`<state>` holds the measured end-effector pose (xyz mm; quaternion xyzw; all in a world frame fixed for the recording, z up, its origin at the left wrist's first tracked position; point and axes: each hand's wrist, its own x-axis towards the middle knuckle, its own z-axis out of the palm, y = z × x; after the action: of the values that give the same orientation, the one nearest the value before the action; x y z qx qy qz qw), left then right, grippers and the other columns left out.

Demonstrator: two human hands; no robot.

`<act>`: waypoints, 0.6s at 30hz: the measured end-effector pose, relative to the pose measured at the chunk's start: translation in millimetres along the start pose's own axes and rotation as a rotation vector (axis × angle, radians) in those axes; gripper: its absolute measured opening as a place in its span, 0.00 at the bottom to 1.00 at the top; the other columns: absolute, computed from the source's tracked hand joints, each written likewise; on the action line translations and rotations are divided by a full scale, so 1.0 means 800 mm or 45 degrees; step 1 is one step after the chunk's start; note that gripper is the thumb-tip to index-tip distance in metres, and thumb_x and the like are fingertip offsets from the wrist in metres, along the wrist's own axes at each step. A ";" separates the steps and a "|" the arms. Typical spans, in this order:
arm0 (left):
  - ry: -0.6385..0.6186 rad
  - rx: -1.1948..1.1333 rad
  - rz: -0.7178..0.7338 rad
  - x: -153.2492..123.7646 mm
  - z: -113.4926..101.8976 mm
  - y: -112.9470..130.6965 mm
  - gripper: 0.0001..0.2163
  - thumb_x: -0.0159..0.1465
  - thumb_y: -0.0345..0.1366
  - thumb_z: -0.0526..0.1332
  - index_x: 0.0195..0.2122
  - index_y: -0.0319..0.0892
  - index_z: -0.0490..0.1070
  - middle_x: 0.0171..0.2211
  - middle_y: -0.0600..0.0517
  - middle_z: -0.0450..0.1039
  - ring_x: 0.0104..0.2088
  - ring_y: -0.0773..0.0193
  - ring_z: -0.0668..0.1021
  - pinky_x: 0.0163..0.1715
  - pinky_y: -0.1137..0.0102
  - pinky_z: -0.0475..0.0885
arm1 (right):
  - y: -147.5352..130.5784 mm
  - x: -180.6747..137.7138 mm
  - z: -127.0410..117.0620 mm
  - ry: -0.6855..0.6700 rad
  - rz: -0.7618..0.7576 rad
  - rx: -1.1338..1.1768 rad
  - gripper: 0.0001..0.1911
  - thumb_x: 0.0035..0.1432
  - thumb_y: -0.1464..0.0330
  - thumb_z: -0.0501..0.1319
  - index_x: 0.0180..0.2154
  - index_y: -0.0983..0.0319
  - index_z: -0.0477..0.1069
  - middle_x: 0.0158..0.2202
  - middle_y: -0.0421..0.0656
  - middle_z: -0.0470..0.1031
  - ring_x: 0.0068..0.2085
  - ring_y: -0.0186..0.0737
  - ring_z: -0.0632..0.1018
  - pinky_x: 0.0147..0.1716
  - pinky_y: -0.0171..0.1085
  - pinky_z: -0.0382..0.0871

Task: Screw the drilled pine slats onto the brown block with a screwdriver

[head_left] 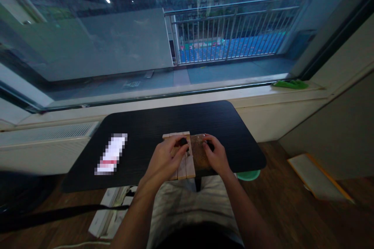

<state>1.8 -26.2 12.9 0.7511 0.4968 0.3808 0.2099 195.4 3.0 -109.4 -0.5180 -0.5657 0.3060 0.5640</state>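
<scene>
Slatted wooden board (187, 168), one in number, lies on the near middle part of a single black table (140, 136); its strips are pale, straight-edged and smooth-looking, with a narrow crosspiece along the far edge. Just right of it lies one brown panel (200, 152), roughly rectangular, its surface coarse and mottled.

Two bare hands work over the pair. The left hand (165, 159), above the slatted board, pinches one small dark lump (183, 141) between thumb and forefinger. The right hand (217, 156) rests at the brown panel's right side, fingers curled with thumb and forefinger close together; whether the dark patch between them is something gripped, I cannot tell.

One pale, pixelated oblong (112, 151) lies on the table's left. The tabletop has rounded corners and a faint grain. Beyond stand one glass window and one metal railing (228, 35) of thin upright bars.
</scene>
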 end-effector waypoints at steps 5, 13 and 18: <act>-0.017 -0.002 0.004 0.001 0.002 -0.004 0.13 0.66 0.37 0.60 0.49 0.42 0.77 0.45 0.46 0.83 0.43 0.56 0.84 0.48 0.63 0.78 | -0.001 0.000 -0.001 0.002 -0.007 -0.007 0.09 0.57 0.64 0.59 0.39 0.57 0.75 0.49 0.48 0.80 0.52 0.50 0.78 0.57 0.52 0.70; -0.083 -0.018 -0.006 0.002 -0.005 0.001 0.15 0.66 0.33 0.58 0.53 0.44 0.76 0.48 0.46 0.82 0.48 0.55 0.83 0.51 0.61 0.77 | -0.002 0.000 -0.002 -0.003 -0.005 -0.007 0.08 0.57 0.65 0.59 0.38 0.56 0.75 0.49 0.48 0.80 0.52 0.50 0.78 0.57 0.52 0.70; -0.076 0.012 0.027 0.003 -0.006 0.004 0.15 0.65 0.33 0.59 0.52 0.44 0.76 0.47 0.46 0.82 0.46 0.57 0.83 0.51 0.61 0.77 | 0.000 0.000 0.000 0.008 -0.015 0.004 0.08 0.57 0.65 0.59 0.39 0.57 0.75 0.49 0.48 0.80 0.52 0.50 0.78 0.57 0.52 0.70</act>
<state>0.4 -26.0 18.9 0.7683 0.4842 0.3581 0.2171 195.8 2.9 -109.6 -0.5148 -0.5665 0.3019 0.5682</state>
